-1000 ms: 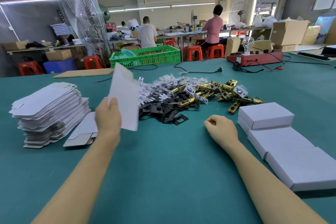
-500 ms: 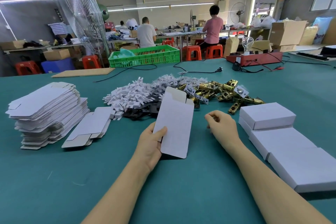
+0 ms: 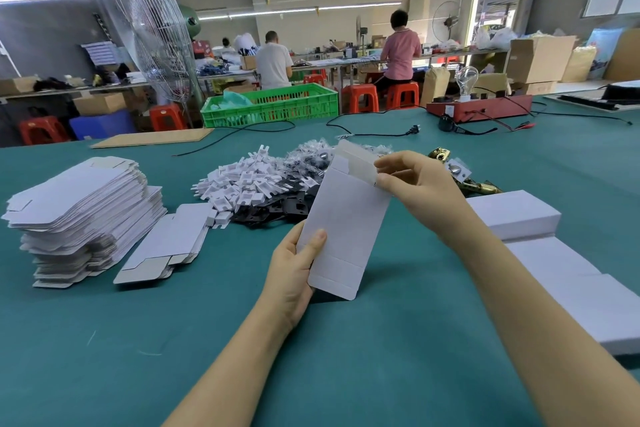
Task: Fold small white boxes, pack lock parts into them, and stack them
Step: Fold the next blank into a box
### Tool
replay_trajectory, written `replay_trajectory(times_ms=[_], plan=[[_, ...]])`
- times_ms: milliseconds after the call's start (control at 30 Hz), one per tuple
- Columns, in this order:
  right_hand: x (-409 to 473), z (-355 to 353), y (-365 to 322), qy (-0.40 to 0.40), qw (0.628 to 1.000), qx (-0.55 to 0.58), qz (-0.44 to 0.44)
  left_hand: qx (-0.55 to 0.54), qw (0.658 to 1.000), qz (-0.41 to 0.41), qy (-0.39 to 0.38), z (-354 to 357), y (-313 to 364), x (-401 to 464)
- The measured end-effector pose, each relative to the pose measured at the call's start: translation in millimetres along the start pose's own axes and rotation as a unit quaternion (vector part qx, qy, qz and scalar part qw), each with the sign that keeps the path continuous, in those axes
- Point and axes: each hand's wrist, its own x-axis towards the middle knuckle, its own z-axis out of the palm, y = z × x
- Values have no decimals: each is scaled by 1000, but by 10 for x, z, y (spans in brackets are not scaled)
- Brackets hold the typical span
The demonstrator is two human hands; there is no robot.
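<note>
Since half a second ago the right hand has risen off the green table and now pinches the top flap of the flat box blank, held at centre frame. Left hand grips the blank's lower edge — thumb across the front, fingers behind. Lock parts lie heaped just beyond (brass ones mostly hidden by the right hand). More blanks are stacked at left; finished boxes sit at right.
</note>
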Motion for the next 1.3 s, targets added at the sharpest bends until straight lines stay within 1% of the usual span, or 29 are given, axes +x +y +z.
replay_trajectory(times_ms=[133,333,433,533,667,833,933,1067,1167,1233,1300], plan=[[-30,-3,-78,-33,991,-114,-57,6,1000,9,-21,12,5,-13],[-37,-43,-201,-64,982,-169,-62,20,999,26,-34,49,13,-41],[-41,-67,-245,-77,975,-200,-61,86,994,57,-27,88,21,-73],[-48,-86,-289,-83,969,-226,-60,167,981,102,2,130,-1,-96],[-56,-113,-353,-91,962,-250,-63,208,967,147,16,182,15,-133],[-62,-133,-391,-107,971,-206,-51,244,947,201,56,169,77,-117],[-54,-125,-390,-119,981,-152,-30,242,945,208,72,147,149,-87],[-34,-116,-359,-134,988,-69,28,252,939,208,101,109,219,-29],[-36,-84,-352,-125,990,18,63,248,942,203,98,118,246,-23],[-39,-72,-344,-127,989,38,70,247,942,206,91,134,253,-33],[-45,-87,-338,-145,986,35,75,244,943,210,88,139,255,-41]])
